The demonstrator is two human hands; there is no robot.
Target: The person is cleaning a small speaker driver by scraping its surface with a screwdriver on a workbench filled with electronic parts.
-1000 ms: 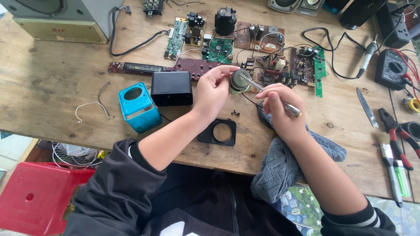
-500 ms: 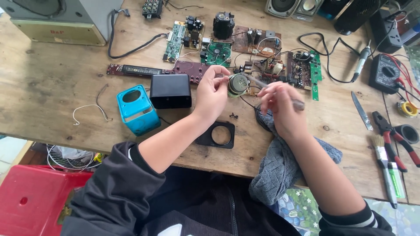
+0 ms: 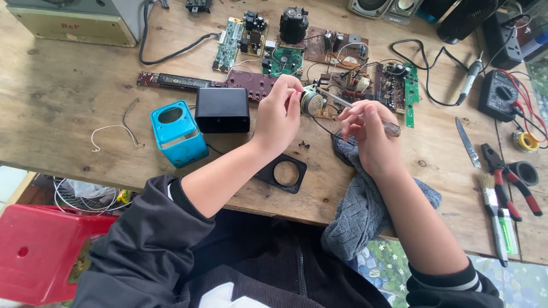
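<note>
My left hand (image 3: 279, 114) holds a small round speaker driver (image 3: 311, 102) above the wooden table (image 3: 68, 131), fingers pinched on its rim. My right hand (image 3: 368, 134) grips a screwdriver (image 3: 357, 110) whose metal tip touches the driver. A thin black wire runs down from the driver toward a grey cloth (image 3: 365, 205) under my right wrist. A black square frame with a round hole (image 3: 282, 172) lies below my left wrist. A turquoise speaker shell (image 3: 178, 133) and a black box (image 3: 222, 109) stand left of my hands.
Several circuit boards (image 3: 342, 63) lie behind my hands. On the right are a knife (image 3: 468, 142), red-handled pliers (image 3: 508, 177), a brush (image 3: 492, 214), a black multimeter (image 3: 499, 94) and a soldering iron (image 3: 471, 77). A red stool (image 3: 40, 251) stands below the table's left edge.
The view has shifted slightly. My right hand has raised and tilted the screwdriver, bringing its tip to the speaker driver. My left hand keeps holding the driver in about the same place.
</note>
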